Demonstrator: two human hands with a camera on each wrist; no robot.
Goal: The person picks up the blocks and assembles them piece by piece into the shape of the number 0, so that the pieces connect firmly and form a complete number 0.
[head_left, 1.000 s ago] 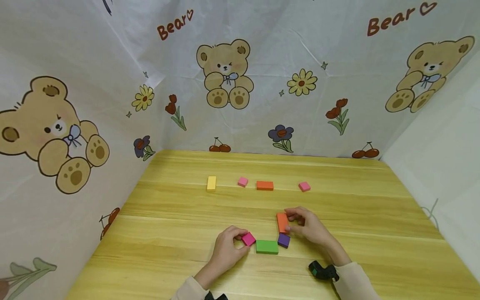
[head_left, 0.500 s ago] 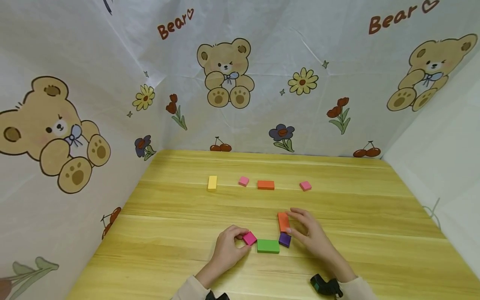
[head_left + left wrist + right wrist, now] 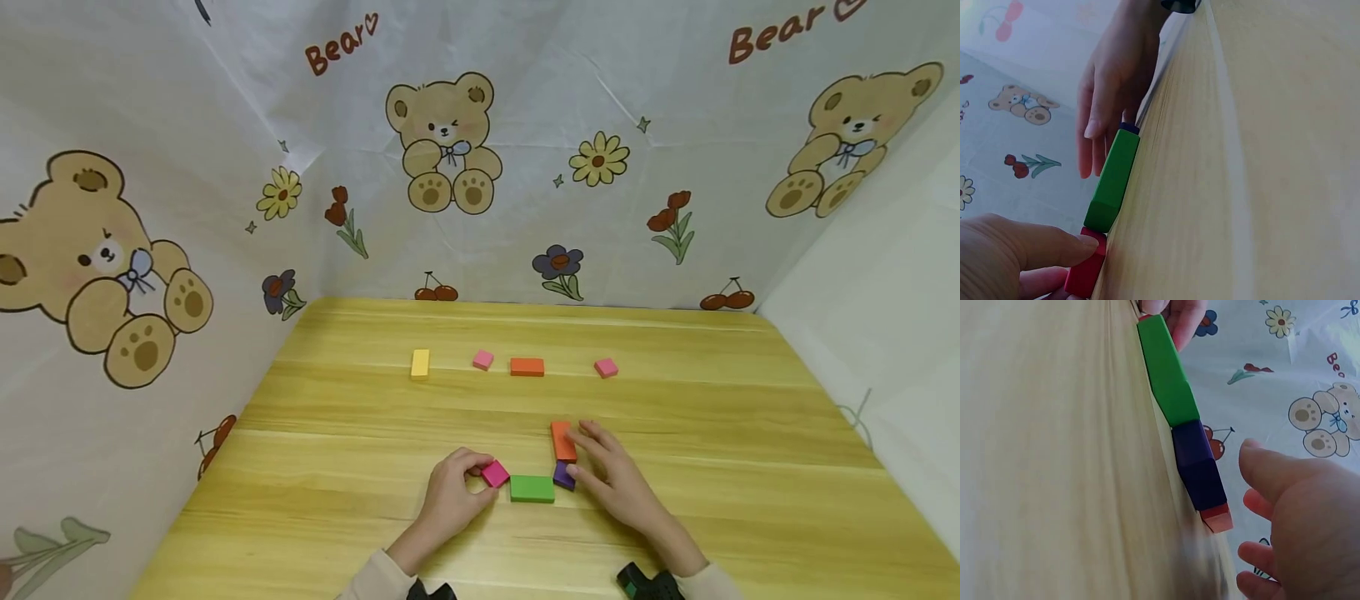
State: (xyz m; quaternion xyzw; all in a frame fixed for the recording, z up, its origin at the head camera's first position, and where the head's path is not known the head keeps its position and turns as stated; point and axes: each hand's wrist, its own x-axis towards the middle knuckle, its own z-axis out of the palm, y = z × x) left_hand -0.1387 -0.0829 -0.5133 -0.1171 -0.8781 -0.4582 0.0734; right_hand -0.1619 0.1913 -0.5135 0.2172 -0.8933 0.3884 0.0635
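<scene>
My left hand [image 3: 450,496] pinches a magenta block [image 3: 495,474] between thumb and fingers; in the left wrist view the thumb lies on that red-looking block [image 3: 1087,265]. The magenta block's corner meets the left end of a flat green block [image 3: 532,489]. At the green block's right end sits a small purple block [image 3: 563,476], with an orange block [image 3: 562,440] lengthwise behind it. My right hand [image 3: 618,483] hovers beside these two with fingers spread, partly over them in the head view. From the right wrist, its thumb appears apart from the purple block [image 3: 1200,465].
Farther back on the wooden table [image 3: 337,467] lie a yellow block [image 3: 420,364], a pink block [image 3: 483,360], a second orange block [image 3: 527,367] and another pink block [image 3: 606,368]. A bear-print cloth [image 3: 517,225] stands behind and to the left.
The right hand has let go of the orange block; its fingers have straightened and its thumb has come toward the purple block. The left hand keeps its pinch. The head view has shifted slightly.
</scene>
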